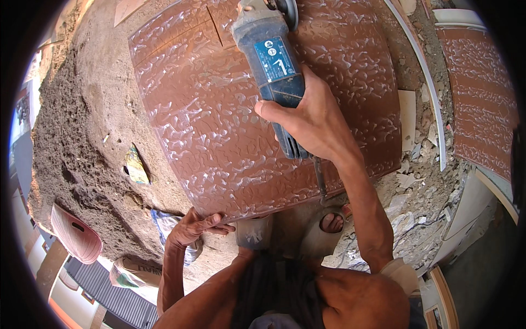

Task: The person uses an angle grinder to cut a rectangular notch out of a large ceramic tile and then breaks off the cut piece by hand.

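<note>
My right hand (pixel 315 118) is wrapped round the body of a blue angle grinder (pixel 271 60), its thumb across the near part of the housing. The grinder's disc (pixel 290 13) shows in part at the top edge of the view, over a large brown tile (pixel 219 137) with a raised wavy pattern. A thin dark line crosses the tile's far left part. At the near left corner of the tile, my left hand (pixel 194 227) rests against the edge, fingers stretched to the right. A dark cord (pixel 319 178) runs from the grinder's rear end toward my feet.
Loose sand (pixel 66 142) lies at the left, with a crumpled yellow wrapper (pixel 136 166) and a pink slipper-shaped piece (pixel 76 234). Rubble (pixel 408 192) and a pale curved strip (pixel 430 82) lie right of the tile. Another patterned brown tile (pixel 479 93) stands farther right.
</note>
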`<state>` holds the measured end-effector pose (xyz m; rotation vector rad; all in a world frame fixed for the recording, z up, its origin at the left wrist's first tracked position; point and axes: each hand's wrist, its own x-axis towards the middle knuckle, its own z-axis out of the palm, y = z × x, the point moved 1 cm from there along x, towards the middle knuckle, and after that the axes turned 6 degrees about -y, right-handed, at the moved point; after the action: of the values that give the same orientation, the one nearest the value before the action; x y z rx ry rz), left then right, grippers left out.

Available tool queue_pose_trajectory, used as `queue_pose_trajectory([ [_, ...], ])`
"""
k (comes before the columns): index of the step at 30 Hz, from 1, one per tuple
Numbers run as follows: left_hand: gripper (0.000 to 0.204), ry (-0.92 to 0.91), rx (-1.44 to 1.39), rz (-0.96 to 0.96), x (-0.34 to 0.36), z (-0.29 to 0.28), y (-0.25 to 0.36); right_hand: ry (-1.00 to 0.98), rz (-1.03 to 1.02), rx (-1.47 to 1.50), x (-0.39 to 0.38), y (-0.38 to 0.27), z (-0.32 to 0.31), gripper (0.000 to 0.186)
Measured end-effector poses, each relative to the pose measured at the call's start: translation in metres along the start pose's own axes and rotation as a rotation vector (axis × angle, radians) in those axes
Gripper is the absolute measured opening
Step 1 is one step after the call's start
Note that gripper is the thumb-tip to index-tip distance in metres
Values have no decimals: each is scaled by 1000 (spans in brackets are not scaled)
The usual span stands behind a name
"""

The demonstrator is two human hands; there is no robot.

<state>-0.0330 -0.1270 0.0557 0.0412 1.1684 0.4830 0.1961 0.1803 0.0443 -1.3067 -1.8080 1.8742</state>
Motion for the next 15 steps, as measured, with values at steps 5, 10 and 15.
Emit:
queue_pose_trajectory([
  [5,83,4,-6,15,0,3,2,2,1,12,0,-1,1,56],
  [10,85,3,-5,8,1,3,1,-5,22,17,-1,-2,0,55],
  [15,86,-1,-2,2,1,3,1,16,-29,11,0,1,2,54],
])
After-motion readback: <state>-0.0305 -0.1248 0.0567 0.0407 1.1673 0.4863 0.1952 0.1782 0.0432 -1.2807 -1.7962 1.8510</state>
